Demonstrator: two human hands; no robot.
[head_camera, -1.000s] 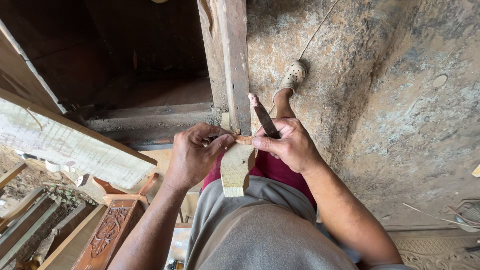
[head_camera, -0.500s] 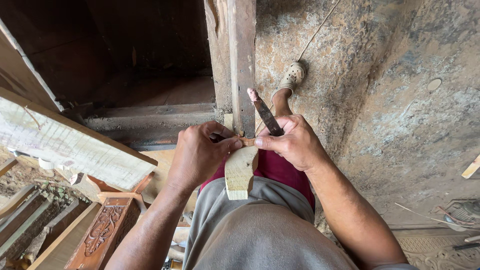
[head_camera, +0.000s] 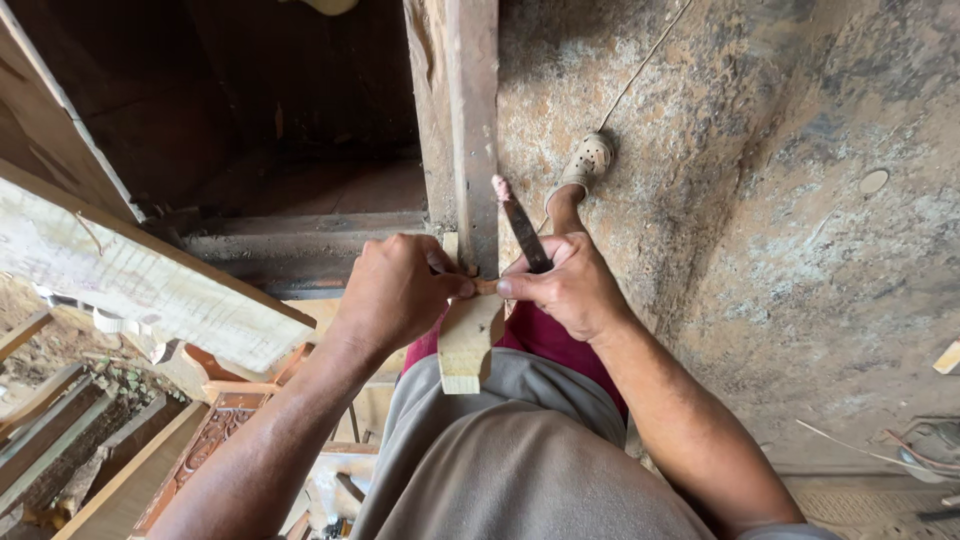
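Note:
A pale curved piece of wood (head_camera: 468, 342) rests on my lap, its upper end pinched between both hands. My left hand (head_camera: 398, 290) grips that end from the left. My right hand (head_camera: 566, 286) holds a dark narrow blade tool (head_camera: 521, 227) that sticks up and away from the hand, its lower end hidden behind my fingers where they meet the wood. My foot in a light perforated shoe (head_camera: 587, 160) is stretched out on the ground beyond the hands.
An upright wooden post (head_camera: 470, 120) stands just beyond my hands, beside a dark doorway with a step (head_camera: 300, 240). A long pale plank (head_camera: 130, 280) and a carved reddish panel (head_camera: 205, 450) lie at the left. Rough concrete ground (head_camera: 780, 200) spreads to the right.
Both hands and the wood piece keep their grip with only small shifts; the view has tilted slightly, so the post and hands sit a little further right.

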